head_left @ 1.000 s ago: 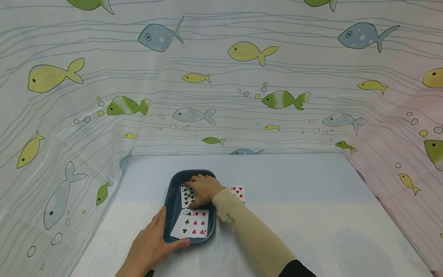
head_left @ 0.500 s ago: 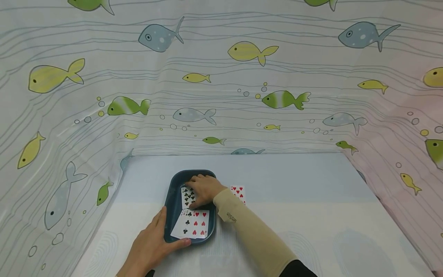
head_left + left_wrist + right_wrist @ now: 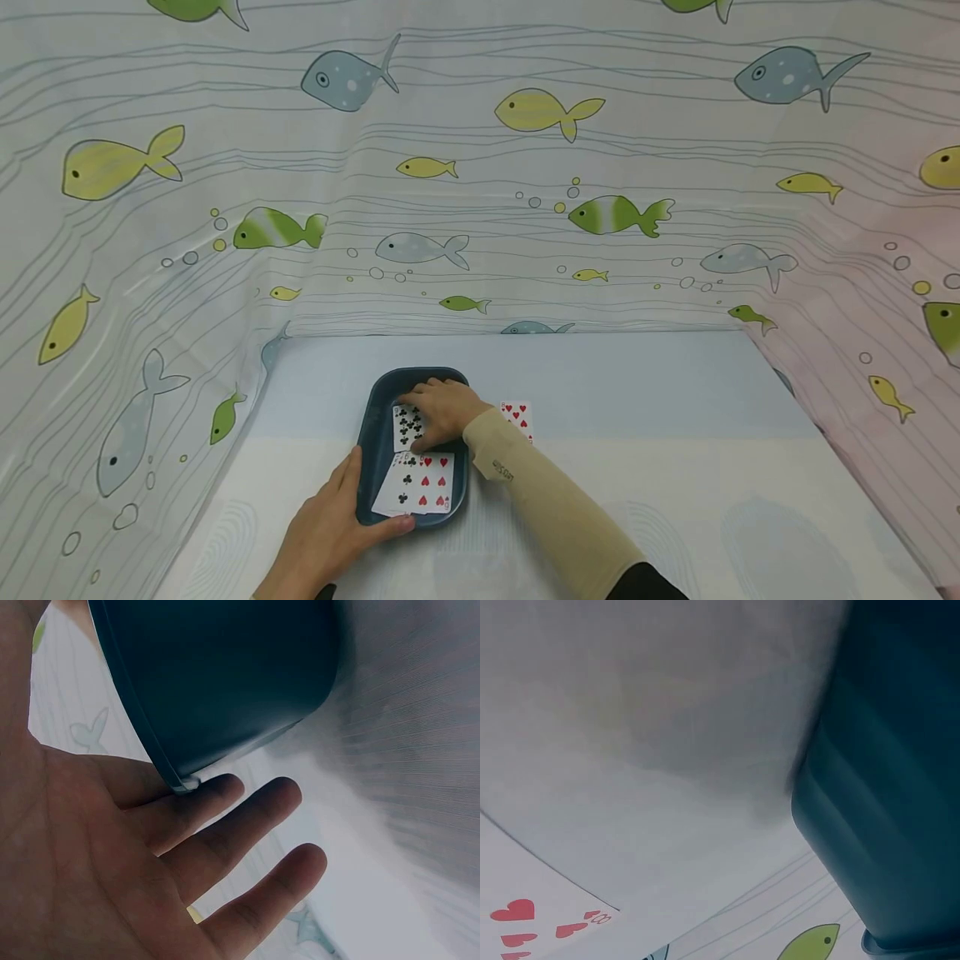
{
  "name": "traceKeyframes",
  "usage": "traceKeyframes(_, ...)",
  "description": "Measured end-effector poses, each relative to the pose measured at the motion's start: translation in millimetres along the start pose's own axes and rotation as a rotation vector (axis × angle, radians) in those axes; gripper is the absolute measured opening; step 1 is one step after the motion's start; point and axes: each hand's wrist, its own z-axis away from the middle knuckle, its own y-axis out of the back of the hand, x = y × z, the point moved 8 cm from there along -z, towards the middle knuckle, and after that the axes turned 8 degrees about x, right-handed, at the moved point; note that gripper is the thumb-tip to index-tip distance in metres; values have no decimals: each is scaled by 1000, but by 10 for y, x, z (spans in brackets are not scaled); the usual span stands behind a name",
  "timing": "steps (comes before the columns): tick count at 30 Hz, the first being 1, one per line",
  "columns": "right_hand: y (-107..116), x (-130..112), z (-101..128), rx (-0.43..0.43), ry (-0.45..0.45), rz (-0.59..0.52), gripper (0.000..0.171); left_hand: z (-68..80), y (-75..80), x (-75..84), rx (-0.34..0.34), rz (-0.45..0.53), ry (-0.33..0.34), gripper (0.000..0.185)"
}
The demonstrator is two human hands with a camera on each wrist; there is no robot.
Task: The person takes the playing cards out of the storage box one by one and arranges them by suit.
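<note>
In the head view a dark blue tray (image 3: pixel 367 467) stands on the white table, with playing cards lying face up inside. A clubs card (image 3: pixel 405 429) is at its far end; overlapping cards, with a hearts card (image 3: pixel 435 487) on top, fill the near end. My right hand (image 3: pixel 442 408) reaches over the right rim, its spread fingers and thumb resting at the clubs card, partly covering it. My left hand (image 3: pixel 330 525) steadies the near left corner, thumb along the front. Loosely extended fingers (image 3: pixel 232 840) touch the rim in the left wrist view.
Another hearts card (image 3: pixel 516 414) lies on the table right of the tray, partly behind the right sleeve (image 3: pixel 540 500). A fish-patterned curtain (image 3: pixel 480 208) rises behind and at both sides of the table (image 3: pixel 675 417). The right wrist view catches the tray's outer wall (image 3: pixel 885 795).
</note>
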Motion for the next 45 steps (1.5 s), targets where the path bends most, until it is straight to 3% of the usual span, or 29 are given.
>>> traceKeyframes(12, 50, 6, 17, 0, -12, -51, 86, 1, 2, -3, 5, 2, -4, 142)
traceKeyframes(45, 25, 1, -16, -10, -21, 19, 88, 7, 3, -12, 4, 21, 16, 142)
